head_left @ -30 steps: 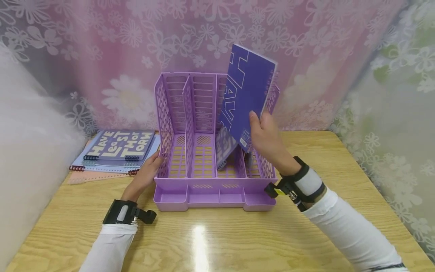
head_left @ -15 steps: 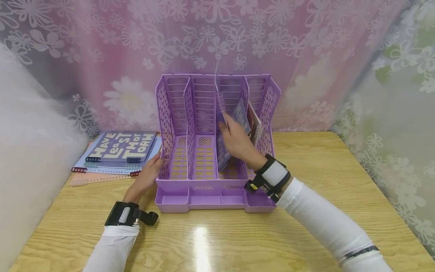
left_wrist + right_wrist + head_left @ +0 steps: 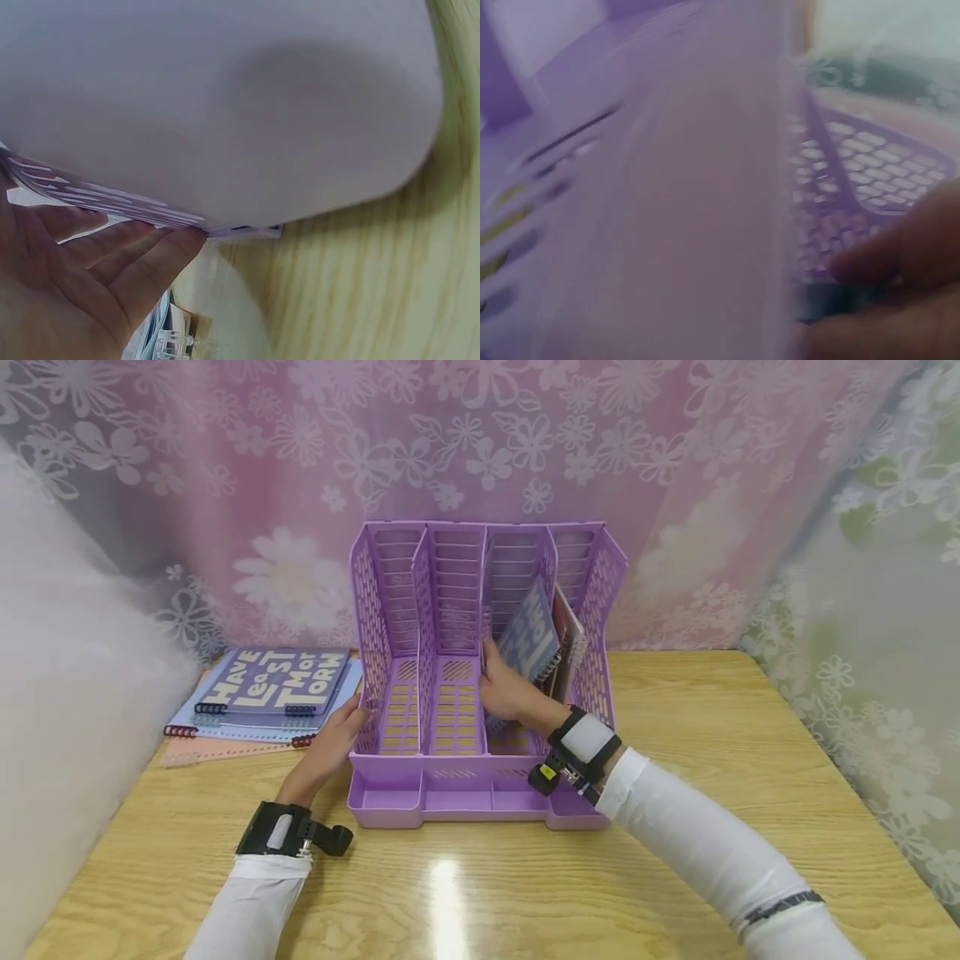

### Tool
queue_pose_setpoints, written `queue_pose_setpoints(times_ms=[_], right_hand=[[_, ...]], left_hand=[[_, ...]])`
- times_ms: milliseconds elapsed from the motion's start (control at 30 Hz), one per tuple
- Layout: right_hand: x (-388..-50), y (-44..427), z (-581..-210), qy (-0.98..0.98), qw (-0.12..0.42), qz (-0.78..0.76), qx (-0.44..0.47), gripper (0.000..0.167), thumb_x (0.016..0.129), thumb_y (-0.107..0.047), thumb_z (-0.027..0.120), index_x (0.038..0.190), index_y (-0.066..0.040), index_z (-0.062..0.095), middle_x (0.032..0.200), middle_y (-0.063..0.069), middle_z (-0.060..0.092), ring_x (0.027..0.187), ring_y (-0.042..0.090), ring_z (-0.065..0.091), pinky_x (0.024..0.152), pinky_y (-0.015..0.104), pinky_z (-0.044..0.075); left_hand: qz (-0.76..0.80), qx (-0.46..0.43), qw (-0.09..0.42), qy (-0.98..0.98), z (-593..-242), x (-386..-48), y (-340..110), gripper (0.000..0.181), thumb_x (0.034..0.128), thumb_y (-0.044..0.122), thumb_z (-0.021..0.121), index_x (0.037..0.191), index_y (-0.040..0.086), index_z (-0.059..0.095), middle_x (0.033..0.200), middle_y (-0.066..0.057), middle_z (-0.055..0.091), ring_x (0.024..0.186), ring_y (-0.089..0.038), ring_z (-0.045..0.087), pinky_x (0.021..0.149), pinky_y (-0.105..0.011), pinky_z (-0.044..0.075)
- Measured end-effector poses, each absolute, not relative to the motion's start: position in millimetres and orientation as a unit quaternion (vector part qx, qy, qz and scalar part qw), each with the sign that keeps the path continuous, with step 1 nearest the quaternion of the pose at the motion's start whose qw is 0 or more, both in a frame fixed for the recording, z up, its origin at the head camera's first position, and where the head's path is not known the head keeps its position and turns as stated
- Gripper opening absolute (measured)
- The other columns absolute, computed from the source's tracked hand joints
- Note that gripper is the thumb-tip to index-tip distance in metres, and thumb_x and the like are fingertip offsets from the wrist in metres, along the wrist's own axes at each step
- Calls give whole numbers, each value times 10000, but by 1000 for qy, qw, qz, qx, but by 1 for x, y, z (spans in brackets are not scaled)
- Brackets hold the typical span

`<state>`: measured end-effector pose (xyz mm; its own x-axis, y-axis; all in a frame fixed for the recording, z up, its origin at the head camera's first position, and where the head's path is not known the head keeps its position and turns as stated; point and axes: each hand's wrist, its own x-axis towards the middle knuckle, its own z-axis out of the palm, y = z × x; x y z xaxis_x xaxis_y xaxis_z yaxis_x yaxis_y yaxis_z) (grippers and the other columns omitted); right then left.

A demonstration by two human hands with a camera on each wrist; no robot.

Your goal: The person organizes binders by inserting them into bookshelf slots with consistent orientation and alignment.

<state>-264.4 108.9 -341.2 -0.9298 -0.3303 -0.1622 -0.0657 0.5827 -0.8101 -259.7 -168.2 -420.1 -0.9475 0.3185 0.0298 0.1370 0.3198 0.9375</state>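
A purple desk file rack (image 3: pixel 450 762) with upright dividers stands on the table. My right hand (image 3: pixel 513 693) is inside its third compartment from the left and pinches a spiral notebook (image 3: pixel 487 568), seen nearly edge-on beside the divider. In the blurred right wrist view, the thumb (image 3: pixel 885 259) and a finger lie about a dark strip. Another blue-grey spiral notebook (image 3: pixel 534 631) leans to the right in that compartment. My left hand (image 3: pixel 333 745) touches the rack's left side wall; in the left wrist view its fingers (image 3: pixel 150 262) lie straight along that wall.
Several notebooks (image 3: pixel 273 681), blue and peach, lie stacked on the table left of the rack. More spiral notebooks (image 3: pixel 566 643) stand in the right compartment. Small trays (image 3: pixel 453 802) run along the rack's front. A flowered curtain (image 3: pixel 300 460) hangs behind.
My right hand has brought the notebook from above the rack's right part leftward and down into the third compartment, turning it edge-on. My left hand stays at the rack's left side.
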Motion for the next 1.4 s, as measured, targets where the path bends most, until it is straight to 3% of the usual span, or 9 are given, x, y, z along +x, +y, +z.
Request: queue_pose_setpoints(times_ms=[133, 233, 267, 367, 500, 833, 1100, 1200, 1400], right_hand=[[-265, 112, -347, 892, 199, -396, -96, 619, 1032, -122, 271, 1484, 32, -124, 1564, 175, -94, 1423, 269, -40, 1147, 389, 25], [-265, 114, -346, 900, 205, -377, -73, 607, 1042, -181, 305, 1488, 78, -15, 1404, 267, 352, 1149, 247, 512, 1004, 353, 374], [-265, 115, -346, 901, 205, -375, -68, 609, 1044, -195, 318, 1486, 89, 10, 1273, 262, 436, 916, 216, 565, 900, 355, 427], [-261, 119, -342, 908, 206, -360, -62, 656, 1038, -257, 379, 1486, 93, 53, 1233, 244, 470, 881, 206, 568, 857, 358, 449], [-252, 128, -335, 905, 208, -361, -82, 705, 1022, -295, 428, 1498, 62, 50, 1546, 219, 145, 1338, 338, 322, 1084, 460, 289], [-222, 158, -316, 880, 208, -408, -127, 642, 1039, -233, 402, 1503, 49, 59, 1522, 196, 250, 1385, 305, 259, 1100, 429, 267], [-196, 197, -311, 839, 184, -480, -180, 536, 1040, -233, 413, 1471, 51, 270, 1439, 202, 406, 1289, 305, 429, 999, 415, 415], [-190, 217, -312, 806, 147, -541, -187, 460, 1037, -202, 429, 1398, 81, 392, 1334, 224, 517, 1192, 297, 535, 934, 382, 474], [-194, 257, -320, 780, -85, -601, -151, 337, 1020, -171, 462, 1239, 67, 556, 1088, 123, 668, 940, 183, 664, 804, 290, 538]], left_hand=[[556, 141, 74, 816, -420, -260, -168, 517, 1031, 220, 312, 1505, 23, 247, 1404, -280, 408, 1279, -412, 394, 1061, -543, 291], [560, 144, 73, 813, -421, -261, -168, 510, 1035, 216, 306, 1503, 21, 249, 1389, -291, 419, 1266, -421, 408, 1057, -542, 298], [565, 146, 75, 809, -421, -262, -168, 509, 1036, 212, 306, 1503, 19, 247, 1385, -297, 420, 1260, -426, 412, 1054, -542, 303], [574, 151, 80, 801, -422, -263, -168, 508, 1036, 199, 304, 1502, 7, 239, 1378, -312, 418, 1253, -439, 416, 1047, -541, 314], [570, 153, 78, 803, -422, -262, -167, 513, 1036, 199, 301, 1506, 6, 226, 1379, -315, 416, 1258, -439, 410, 1050, -544, 308], [567, 153, 79, 806, -421, -260, -168, 523, 1034, 211, 304, 1508, 8, 215, 1388, -310, 406, 1271, -436, 395, 1049, -554, 304], [575, 152, 94, 799, -419, -258, -169, 526, 1042, 226, 289, 1519, 25, 189, 1411, -297, 387, 1275, -434, 391, 1051, -550, 303], [570, 145, 95, 803, -420, -258, -170, 531, 1041, 232, 297, 1520, 32, 189, 1410, -292, 392, 1269, -433, 400, 1050, -547, 306], [573, 146, 93, 801, -422, -261, -168, 527, 1038, 232, 310, 1515, 32, 214, 1413, -286, 391, 1271, -426, 402, 1058, -536, 300]])
